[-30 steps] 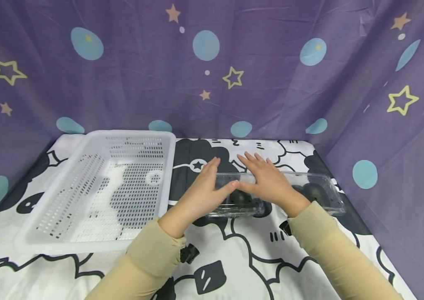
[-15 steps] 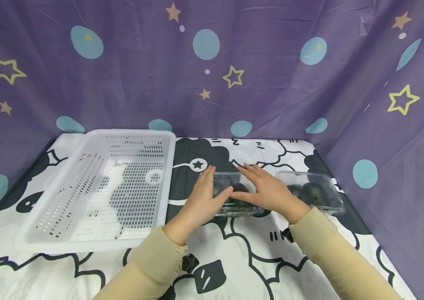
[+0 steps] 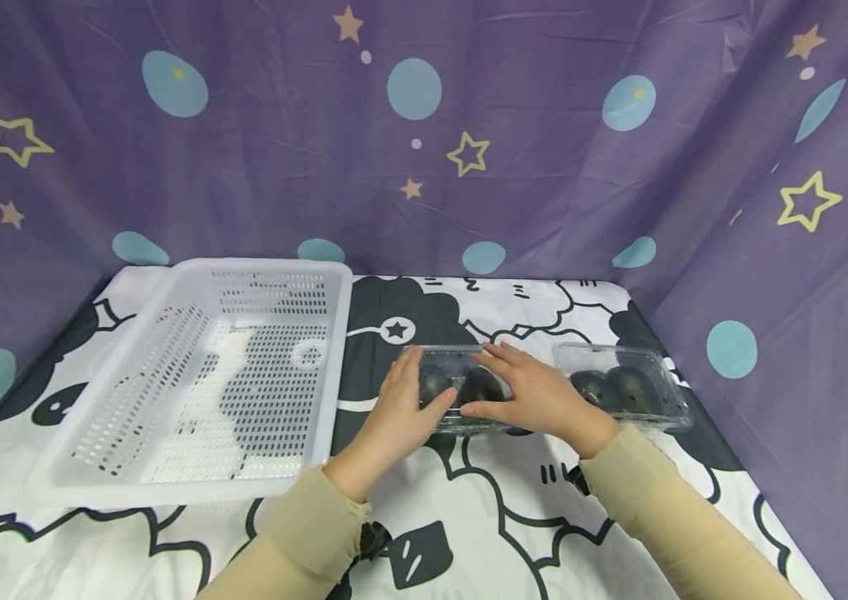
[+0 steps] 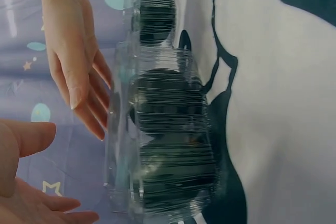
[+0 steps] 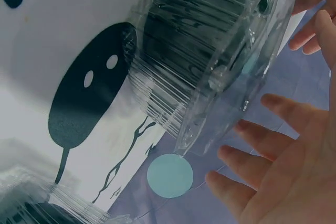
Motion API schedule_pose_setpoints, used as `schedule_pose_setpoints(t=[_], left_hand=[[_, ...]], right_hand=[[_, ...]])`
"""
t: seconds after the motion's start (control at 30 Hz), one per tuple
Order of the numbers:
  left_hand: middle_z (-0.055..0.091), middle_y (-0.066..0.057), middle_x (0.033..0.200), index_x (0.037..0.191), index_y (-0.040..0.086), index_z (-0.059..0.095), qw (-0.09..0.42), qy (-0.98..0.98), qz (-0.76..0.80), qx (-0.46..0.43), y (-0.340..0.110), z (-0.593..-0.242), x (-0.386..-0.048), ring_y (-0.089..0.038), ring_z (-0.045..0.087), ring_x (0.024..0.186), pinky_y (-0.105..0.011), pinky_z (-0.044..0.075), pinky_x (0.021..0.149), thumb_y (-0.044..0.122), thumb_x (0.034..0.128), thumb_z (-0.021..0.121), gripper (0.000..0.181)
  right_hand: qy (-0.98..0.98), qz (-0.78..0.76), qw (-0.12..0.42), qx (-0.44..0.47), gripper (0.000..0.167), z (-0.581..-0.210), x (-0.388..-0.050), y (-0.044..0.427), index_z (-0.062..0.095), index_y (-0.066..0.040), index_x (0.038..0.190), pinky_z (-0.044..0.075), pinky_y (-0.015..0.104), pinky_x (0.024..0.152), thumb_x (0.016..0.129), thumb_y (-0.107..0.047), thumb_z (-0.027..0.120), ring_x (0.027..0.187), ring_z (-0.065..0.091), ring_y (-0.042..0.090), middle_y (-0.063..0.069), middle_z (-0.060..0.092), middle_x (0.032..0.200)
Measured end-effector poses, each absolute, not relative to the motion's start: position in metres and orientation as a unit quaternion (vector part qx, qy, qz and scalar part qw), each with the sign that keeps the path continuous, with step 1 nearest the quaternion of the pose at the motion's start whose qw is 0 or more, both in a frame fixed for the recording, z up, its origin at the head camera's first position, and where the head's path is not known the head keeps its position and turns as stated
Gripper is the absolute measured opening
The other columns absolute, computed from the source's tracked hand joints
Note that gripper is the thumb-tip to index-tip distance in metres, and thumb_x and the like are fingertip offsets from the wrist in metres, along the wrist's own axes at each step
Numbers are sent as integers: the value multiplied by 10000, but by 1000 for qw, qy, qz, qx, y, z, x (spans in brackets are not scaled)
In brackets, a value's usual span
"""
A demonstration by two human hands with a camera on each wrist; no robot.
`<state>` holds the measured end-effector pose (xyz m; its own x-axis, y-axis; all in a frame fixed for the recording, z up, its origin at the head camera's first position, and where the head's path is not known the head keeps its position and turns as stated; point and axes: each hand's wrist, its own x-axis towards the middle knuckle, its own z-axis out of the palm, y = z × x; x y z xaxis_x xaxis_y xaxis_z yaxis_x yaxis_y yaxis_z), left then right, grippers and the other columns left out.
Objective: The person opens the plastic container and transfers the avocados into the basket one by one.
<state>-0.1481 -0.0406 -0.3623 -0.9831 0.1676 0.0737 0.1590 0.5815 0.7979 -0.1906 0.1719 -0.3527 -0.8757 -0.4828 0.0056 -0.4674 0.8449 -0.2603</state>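
A clear plastic box with a lid lies on the tablecloth, holding dark rounded fruit that look like avocados. My left hand hovers at the box's left end, fingers straight and thumb out. Over its right end is my right hand, also with straight, spread fingers. In the left wrist view, the lidded box shows its ribbed side, and both hands are beside the lid. The right wrist view has the right fingers close to the lid's edge; I cannot tell whether they touch it.
A second clear box with similar dark fruit lies just to the right. A large white perforated basket stands at the left. A purple curtain hangs behind the patterned tablecloth.
Both hands have come down closer to the box, the left moving slightly left. More of the fruit now shows between them. The boxes and basket have not moved.
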Motion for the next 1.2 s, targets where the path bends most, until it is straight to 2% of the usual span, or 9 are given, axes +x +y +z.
schedule_pose_setpoints(t=[0.13, 0.37, 0.57, 0.73, 0.87, 1.03, 1.2], left_hand=[[139, -215, 1639, 1538, -52, 235, 7, 889, 452, 80, -41, -367, -147, -448, 135, 1503, -641, 212, 1159, 332, 971, 603, 777], [98, -218, 1640, 1560, -13, 195, 3, 885, 462, 55, -41, -378, -147, -463, 163, 1490, -655, 251, 1135, 413, 937, 639, 876], [74, -183, 1651, 1586, 33, 108, 5, 879, 474, 53, -43, -389, -149, -451, 210, 1480, -642, 304, 1113, 479, 830, 762, 1094], [50, -166, 1655, 1600, 97, 51, 5, 874, 484, 53, -44, -395, -152, -427, 213, 1487, -602, 322, 1125, 452, 694, 891, 1285], [31, -187, 1650, 1599, 93, 39, 13, 875, 481, 56, -44, -399, -154, -458, 224, 1471, -602, 345, 1108, 387, 634, 942, 1354], [-29, -240, 1633, 1594, 87, -10, 31, 878, 476, 52, -43, -403, -157, -518, 244, 1439, -605, 370, 1083, 244, 628, 959, 1378], [15, -269, 1623, 1587, 59, -30, 34, 880, 473, 40, -43, -404, -156, -511, 313, 1410, -580, 377, 1089, 207, 653, 945, 1358]], right_hand=[[955, -118, 23, -272, 885, -356, -188, 173, 484, -187, 1479, 406, 635, 1036, 788, -709, 666, 1455, 337, 387, 84, 354, 1597], [940, -87, -14, -329, 831, -360, -186, 174, 594, -172, 1385, 379, 582, 1092, 734, -664, 750, 1411, 393, 427, 115, 471, 1519], [934, -79, -22, -346, 732, -361, -186, 172, 623, -180, 1353, 390, 535, 1101, 767, -596, 762, 1362, 477, 374, 108, 501, 1494], [929, -66, -43, -361, 662, -362, -186, 170, 651, -178, 1318, 465, 507, 1030, 772, -529, 781, 1307, 543, 330, 95, 539, 1459], [922, -44, -64, -380, 632, -361, -187, 167, 673, -191, 1282, 515, 470, 965, 759, -526, 791, 1271, 576, 291, 74, 569, 1427], [908, -16, -93, -408, 622, -361, -188, 165, 687, -191, 1249, 552, 432, 885, 743, -534, 800, 1217, 607, 266, 69, 606, 1380], [899, -7, -103, -426, 587, -361, -188, 163, 692, -187, 1240, 571, 434, 822, 773, -531, 777, 1172, 637, 273, 84, 631, 1349]])
